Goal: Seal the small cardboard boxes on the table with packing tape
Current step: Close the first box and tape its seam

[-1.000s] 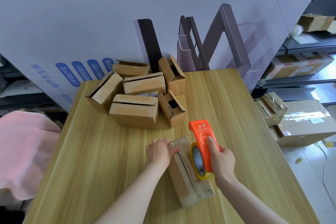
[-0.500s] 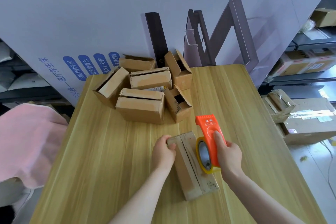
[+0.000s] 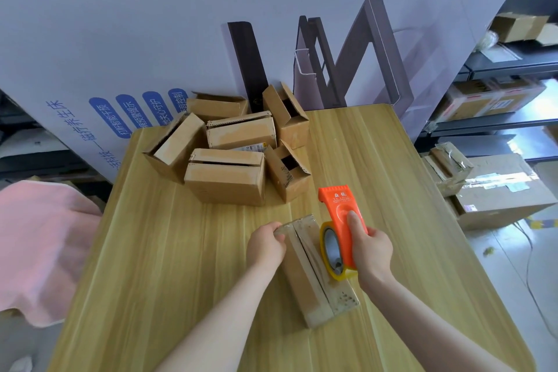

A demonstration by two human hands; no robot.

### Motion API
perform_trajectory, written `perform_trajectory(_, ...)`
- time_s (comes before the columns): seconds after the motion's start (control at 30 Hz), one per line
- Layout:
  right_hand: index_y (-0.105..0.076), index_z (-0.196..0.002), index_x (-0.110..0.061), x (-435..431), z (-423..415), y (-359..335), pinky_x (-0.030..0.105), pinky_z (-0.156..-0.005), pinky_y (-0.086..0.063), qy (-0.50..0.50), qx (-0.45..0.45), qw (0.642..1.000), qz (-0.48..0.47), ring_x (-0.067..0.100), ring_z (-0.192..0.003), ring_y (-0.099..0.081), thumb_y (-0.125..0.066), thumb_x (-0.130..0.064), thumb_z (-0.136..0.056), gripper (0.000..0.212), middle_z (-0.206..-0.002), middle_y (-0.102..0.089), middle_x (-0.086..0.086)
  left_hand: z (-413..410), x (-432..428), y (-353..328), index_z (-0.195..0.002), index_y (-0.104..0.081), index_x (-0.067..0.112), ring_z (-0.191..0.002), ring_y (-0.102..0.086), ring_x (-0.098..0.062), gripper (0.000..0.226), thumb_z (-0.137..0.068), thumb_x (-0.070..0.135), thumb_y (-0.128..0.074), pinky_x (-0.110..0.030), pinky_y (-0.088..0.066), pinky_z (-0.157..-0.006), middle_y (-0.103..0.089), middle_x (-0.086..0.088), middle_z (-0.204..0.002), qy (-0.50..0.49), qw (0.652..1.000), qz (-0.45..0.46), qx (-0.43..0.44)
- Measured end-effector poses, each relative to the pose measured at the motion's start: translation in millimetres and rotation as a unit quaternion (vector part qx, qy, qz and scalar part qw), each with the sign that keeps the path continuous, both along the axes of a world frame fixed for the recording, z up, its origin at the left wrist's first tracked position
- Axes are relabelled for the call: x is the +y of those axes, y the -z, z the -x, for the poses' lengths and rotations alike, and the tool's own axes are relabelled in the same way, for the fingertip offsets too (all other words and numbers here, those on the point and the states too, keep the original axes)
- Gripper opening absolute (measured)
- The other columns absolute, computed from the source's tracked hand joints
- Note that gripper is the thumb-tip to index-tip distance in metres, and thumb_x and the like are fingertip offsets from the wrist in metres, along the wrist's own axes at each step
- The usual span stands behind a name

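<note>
A small flat cardboard box (image 3: 314, 287) lies on the wooden table (image 3: 169, 251) in front of me, its top flaps closed along a centre seam. My left hand (image 3: 265, 246) is closed over the box's far left corner and holds it down. My right hand (image 3: 371, 251) grips an orange tape dispenser (image 3: 341, 223) with a yellow-edged roll, which rests on the box's right side over the seam. A pile of several small open boxes (image 3: 229, 154) sits at the back of the table.
A large white printed board (image 3: 181, 24) leans behind the table. Pink cloth (image 3: 39, 244) hangs at the left edge. Bigger cartons (image 3: 495, 190) lie on the floor to the right, with dark shelving (image 3: 498, 75) behind them.
The view has shifted, so the pile and the table look further right in frame. Both hands hold the same grip, and the dispenser sits at much the same place on the box.
</note>
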State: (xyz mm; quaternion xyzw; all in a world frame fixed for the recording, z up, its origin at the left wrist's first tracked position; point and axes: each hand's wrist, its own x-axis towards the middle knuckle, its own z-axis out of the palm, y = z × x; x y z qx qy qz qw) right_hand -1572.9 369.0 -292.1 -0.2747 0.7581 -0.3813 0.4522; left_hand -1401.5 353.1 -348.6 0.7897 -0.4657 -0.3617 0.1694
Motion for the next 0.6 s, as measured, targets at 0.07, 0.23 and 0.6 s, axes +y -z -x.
perform_trajectory(0.07,-0.063,-0.072,-0.004,-1,-1,-1,0.033,-0.056,-0.046,0.004,-0.01,1.0,-0.005,0.022,-0.057,-0.056,-0.058,-0.05,-0.088,0.049,-0.064,-0.06,0.01,0,1,4,-0.139,-0.049,0.02,-0.126,-0.051,-0.019,0.041,-0.099,0.013,-0.047,-0.02,-0.04,-0.091,-0.053,0.0,-0.14,-0.023,0.999,0.021,0.043)
perform_trajectory(0.23,-0.065,-0.074,-0.005,9,11,-5,0.028,-0.054,-0.043,0.056,-0.024,0.998,0.001,0.022,-0.059,-0.056,-0.06,-0.048,-0.088,0.046,-0.068,-0.062,0.011,7,28,9,-0.152,-0.021,0.019,-0.138,-0.037,-0.023,0.066,-0.096,0.038,-0.051,-0.04,-0.035,-0.111,-0.035,-0.004,-0.153,-0.145,0.974,0.045,0.17)
perform_trajectory(0.6,-0.062,-0.075,-0.001,6,49,-21,0.03,-0.056,-0.039,0.14,-0.01,0.99,0.033,0.024,-0.059,-0.05,-0.06,-0.047,-0.089,0.048,-0.066,-0.056,0.013,78,2,23,-0.134,-0.042,0.017,-0.119,-0.054,-0.024,0.043,-0.097,0.037,-0.047,-0.036,-0.044,-0.1,-0.055,0.005,-0.125,-0.086,0.951,-0.015,0.298)
